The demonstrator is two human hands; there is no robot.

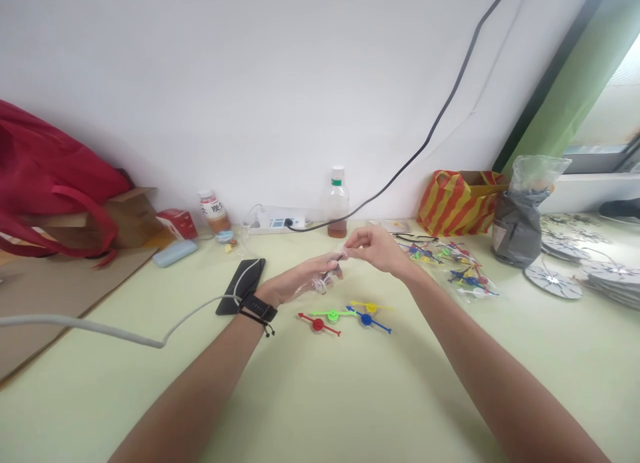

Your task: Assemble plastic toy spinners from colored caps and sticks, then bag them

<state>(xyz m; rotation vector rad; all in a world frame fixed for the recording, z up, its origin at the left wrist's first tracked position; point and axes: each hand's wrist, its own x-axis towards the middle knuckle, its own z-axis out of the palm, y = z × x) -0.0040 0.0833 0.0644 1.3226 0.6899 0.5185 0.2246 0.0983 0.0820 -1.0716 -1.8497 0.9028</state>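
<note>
Above the table, my left hand (pixel 301 275) holds a small clear plastic bag (pixel 320 285) with something whitish and a dark strip in it, too small to make out fully. The thumb and fingers of my right hand (pixel 376 248) pinch the upper end of that bag. Just below the hands, several arrow spinners lie loose on the table: a red spinner (pixel 318 325), a green spinner (pixel 333 315), a blue spinner (pixel 367 320) and a yellow spinner (pixel 371 307). To the right lie clear bags of coloured spinners (pixel 473 281).
A black phone (pixel 241 287) lies beside my left wrist, with a pale cable (pixel 125 334) across it. Behind stand a power strip (pixel 277 219) and a bottle (pixel 338 206). Striped bag (pixel 450 203), grey bag (pixel 517 226) and stacked discs (pixel 615 276) are at right; cardboard (pixel 55 296) at left.
</note>
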